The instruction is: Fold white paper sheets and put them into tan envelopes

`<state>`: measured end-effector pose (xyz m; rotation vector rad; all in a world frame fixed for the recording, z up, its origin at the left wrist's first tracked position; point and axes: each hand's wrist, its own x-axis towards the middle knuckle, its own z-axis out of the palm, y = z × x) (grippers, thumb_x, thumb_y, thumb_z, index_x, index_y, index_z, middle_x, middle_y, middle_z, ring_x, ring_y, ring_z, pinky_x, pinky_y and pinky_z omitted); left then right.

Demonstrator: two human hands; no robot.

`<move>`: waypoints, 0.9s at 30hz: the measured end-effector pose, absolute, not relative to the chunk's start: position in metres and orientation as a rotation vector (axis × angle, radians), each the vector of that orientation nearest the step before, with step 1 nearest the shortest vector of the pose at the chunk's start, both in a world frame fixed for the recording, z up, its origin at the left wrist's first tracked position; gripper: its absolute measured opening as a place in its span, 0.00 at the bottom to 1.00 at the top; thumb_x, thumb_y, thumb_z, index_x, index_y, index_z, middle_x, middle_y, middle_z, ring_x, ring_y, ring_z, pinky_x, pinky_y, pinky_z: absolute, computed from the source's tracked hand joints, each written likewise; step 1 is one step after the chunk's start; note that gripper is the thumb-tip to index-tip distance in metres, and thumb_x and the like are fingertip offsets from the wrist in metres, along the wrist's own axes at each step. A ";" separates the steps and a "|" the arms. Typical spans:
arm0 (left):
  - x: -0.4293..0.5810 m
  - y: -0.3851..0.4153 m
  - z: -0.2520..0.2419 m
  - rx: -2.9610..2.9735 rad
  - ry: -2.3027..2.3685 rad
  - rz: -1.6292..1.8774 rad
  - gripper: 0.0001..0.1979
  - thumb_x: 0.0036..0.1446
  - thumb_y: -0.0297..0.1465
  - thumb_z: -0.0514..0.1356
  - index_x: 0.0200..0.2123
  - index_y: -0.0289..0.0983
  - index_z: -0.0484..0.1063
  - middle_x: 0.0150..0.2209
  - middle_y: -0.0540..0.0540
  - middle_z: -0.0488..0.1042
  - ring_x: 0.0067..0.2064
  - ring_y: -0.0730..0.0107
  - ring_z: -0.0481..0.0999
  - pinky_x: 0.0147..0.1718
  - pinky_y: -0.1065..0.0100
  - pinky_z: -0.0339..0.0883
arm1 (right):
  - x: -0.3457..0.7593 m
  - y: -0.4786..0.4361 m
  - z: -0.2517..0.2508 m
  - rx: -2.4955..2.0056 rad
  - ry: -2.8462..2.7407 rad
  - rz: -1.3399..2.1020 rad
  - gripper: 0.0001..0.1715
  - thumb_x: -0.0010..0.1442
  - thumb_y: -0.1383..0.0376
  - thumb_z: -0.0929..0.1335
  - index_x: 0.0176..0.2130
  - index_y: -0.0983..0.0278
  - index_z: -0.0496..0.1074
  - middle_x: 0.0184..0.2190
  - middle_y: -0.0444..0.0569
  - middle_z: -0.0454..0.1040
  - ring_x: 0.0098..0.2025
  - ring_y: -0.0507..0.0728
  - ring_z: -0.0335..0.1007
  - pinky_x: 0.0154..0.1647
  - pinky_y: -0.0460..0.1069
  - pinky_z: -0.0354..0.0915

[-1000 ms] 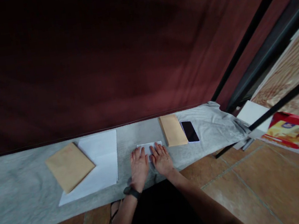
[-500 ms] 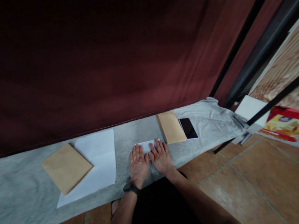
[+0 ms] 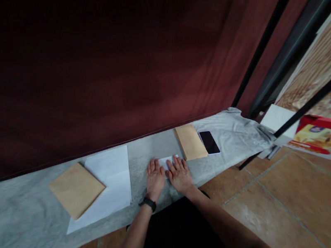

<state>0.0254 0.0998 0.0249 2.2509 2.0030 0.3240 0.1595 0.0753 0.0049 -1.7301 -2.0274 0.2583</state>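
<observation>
While the left hand and right hand rest palms down, straight fingers gripping nothing, a small white paper lies under and between them, at twelve o'clock on the worktop. It looks folded, its flattening perhaps unfinished; large white sheets at ten o'clock lie spread. At two o'clock, a red-and-yellow box carries lettering too blurred to read.

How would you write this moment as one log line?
left hand: flat, at left edge of small white paper | right hand: flat, partly on it | farther right: brown stack, phone
</observation>
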 end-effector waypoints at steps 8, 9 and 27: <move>0.010 0.125 0.046 2.307 1.974 0.253 0.23 0.62 0.22 0.46 0.58 0.34 0.69 0.56 0.38 0.73 0.56 0.60 0.70 0.57 0.60 0.61 | 0.160 0.074 0.012 -1.787 -2.076 0.193 0.30 0.71 0.55 0.60 0.67 0.61 0.60 0.70 0.57 0.51 0.71 0.66 0.46 0.69 0.63 0.42; 0.008 0.125 0.046 2.326 1.964 0.228 0.23 0.62 0.21 0.47 0.57 0.33 0.70 0.55 0.38 0.73 0.56 0.60 0.70 0.57 0.61 0.60 | 0.160 0.074 0.013 -1.794 -2.085 0.185 0.29 0.71 0.55 0.60 0.67 0.60 0.60 0.70 0.56 0.51 0.71 0.65 0.47 0.69 0.63 0.42; 0.019 0.071 -0.008 2.584 1.853 0.458 0.28 0.69 0.39 0.43 0.66 0.31 0.60 0.67 0.35 0.60 0.69 0.56 0.57 0.66 0.51 0.53 | 0.163 0.073 0.019 -1.823 -2.173 0.114 0.28 0.73 0.58 0.56 0.68 0.59 0.58 0.70 0.53 0.53 0.71 0.63 0.49 0.69 0.62 0.43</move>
